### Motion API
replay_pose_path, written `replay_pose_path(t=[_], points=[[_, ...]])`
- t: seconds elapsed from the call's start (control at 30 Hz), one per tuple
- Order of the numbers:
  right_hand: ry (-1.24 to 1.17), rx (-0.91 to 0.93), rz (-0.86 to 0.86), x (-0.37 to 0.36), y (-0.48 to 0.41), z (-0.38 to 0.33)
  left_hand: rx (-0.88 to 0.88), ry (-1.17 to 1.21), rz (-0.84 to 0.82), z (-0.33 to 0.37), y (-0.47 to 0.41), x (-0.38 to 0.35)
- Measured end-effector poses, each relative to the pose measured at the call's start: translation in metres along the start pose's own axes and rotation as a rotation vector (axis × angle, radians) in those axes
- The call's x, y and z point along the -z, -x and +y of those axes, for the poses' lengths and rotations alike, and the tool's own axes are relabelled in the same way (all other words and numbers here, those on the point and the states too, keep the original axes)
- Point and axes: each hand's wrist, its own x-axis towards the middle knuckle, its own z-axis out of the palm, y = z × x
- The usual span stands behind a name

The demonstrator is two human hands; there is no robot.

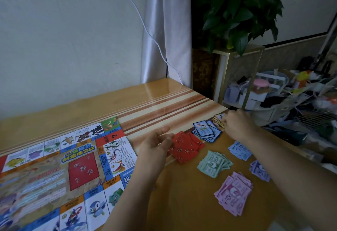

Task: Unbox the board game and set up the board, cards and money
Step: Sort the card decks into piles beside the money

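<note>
The game board [54, 167] lies unfolded on the left of the table. To its right sit a pile of red cards [186, 146], blue-edged cards [206, 130] and yellow-edged cards [218, 119]. Money lies in stacks: green [213, 163], light blue [238, 149], purple [259, 169], pink [234, 195]. My left hand [156, 145] hovers with fingers apart at the left edge of the red cards. My right hand [237, 124] rests on the yellow-edged cards, fingers curled over them.
The wooden table [164, 106] stands against a wall. Its right edge runs beside a cluttered rack [273, 92] of bags and boxes. A potted plant [240, 12] rises on a stand behind it. A white cable [151, 35] hangs beside the curtain.
</note>
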Motion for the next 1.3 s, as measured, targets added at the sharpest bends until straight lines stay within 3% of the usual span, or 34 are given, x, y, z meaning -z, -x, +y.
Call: replay_pose_path(t=[0.13, 0.3, 0.47, 0.73, 1.0, 1.2, 1.3], points=[[-0.005, -0.006, -0.061, 0.012, 0.002, -0.001, 0.005, 0.003, -0.001, 0.001, -0.001, 0.000], [-0.175, 0.033, 0.117, 0.044, 0.011, -0.017, -0.004, -0.007, 0.034, 0.017, 0.001, -0.001], [-0.492, 0.288, 0.057, 0.107, 0.037, -0.077, -0.079, -0.037, 0.090, 0.061, 0.013, 0.013], [-0.685, 0.713, -0.024, 0.168, 0.127, -0.183, -0.172, -0.419, 0.246, 0.083, 0.102, 0.108], [-0.624, 0.956, -0.191, 0.165, 0.228, -0.234, -0.133, -0.641, 0.331, 0.049, 0.225, 0.203], [-0.552, 0.954, -0.331, 0.135, 0.274, -0.238, -0.062, -0.687, 0.317, 0.004, 0.273, 0.223], [-0.423, 0.919, -0.303, 0.112, 0.289, -0.234, -0.065, -0.707, 0.313, -0.010, 0.286, 0.228]])
